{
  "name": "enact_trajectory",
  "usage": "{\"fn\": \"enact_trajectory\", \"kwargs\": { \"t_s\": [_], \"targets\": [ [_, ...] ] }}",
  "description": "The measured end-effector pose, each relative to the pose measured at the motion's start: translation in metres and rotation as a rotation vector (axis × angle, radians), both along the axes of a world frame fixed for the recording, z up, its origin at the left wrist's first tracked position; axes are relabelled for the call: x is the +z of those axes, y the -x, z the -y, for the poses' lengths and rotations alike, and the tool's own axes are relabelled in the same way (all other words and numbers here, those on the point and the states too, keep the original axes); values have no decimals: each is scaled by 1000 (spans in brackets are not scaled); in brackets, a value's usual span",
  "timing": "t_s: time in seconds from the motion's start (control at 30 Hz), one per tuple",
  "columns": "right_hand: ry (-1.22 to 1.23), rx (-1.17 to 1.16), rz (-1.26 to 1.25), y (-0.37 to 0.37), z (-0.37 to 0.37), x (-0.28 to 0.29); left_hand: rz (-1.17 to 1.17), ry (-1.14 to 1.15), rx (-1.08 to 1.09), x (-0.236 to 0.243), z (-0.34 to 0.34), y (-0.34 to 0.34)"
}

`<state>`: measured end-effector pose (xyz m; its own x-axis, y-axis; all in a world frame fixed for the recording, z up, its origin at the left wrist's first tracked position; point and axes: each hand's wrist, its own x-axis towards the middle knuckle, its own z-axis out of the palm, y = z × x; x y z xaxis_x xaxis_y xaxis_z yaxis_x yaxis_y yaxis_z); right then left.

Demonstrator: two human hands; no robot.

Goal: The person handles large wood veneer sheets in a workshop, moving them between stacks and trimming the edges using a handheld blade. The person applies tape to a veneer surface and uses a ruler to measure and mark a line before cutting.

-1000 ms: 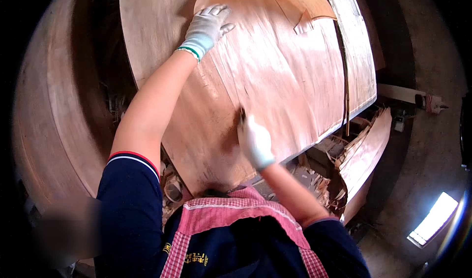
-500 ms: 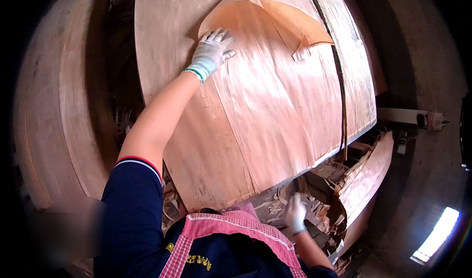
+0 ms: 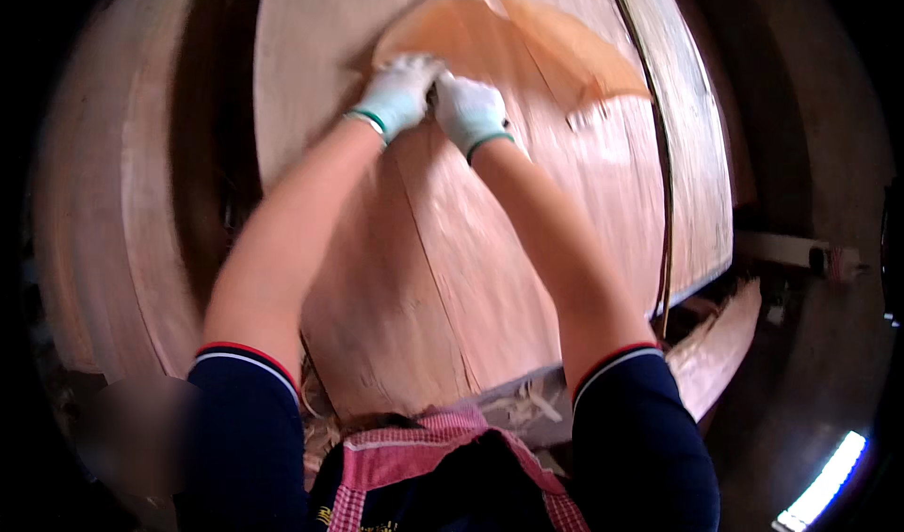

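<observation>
In white gloves with green cuffs, both my hands meet on the large pinkish wood veneer sheet (image 3: 377,287). My left hand (image 3: 397,89) lies on the sheet beside the orange-brown veneer patch (image 3: 499,47), its fingers stretched toward the other hand; motion blurs them a little. Right against it, my right hand (image 3: 468,111) is closed with the fingers curled under. A small dark spot shows between the two hands, but what the right fingers hold is hidden. A long seam runs down the sheet below my hands, between my forearms.
A dark gap (image 3: 659,146) splits off a paler strip of veneer at the right. Another wood stack (image 3: 94,212) stands to the left. Veneer scraps (image 3: 532,402) lie below the near edge, and a torn veneer piece (image 3: 720,348) sticks up at the right.
My right hand has come up from the scraps at the lower right to meet my left hand on the sheet. The left hand has stayed near the patch's edge.
</observation>
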<state>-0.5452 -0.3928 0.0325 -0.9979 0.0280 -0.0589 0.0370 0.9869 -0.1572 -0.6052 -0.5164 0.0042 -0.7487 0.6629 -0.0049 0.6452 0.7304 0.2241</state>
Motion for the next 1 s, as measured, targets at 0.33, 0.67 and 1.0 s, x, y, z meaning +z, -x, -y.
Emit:
{"fn": "enact_trajectory", "kwargs": {
  "t_s": [0.33,0.67,1.0],
  "targets": [
    [-37,-389,100,-313,-122,-5,124,-67,-33,19,6,14],
    [100,-993,62,-620,-55,-12,74,-41,-43,15,19,7],
    [385,-474,173,-393,36,48,-282,-351,413,69,-2,15]
  ]
}}
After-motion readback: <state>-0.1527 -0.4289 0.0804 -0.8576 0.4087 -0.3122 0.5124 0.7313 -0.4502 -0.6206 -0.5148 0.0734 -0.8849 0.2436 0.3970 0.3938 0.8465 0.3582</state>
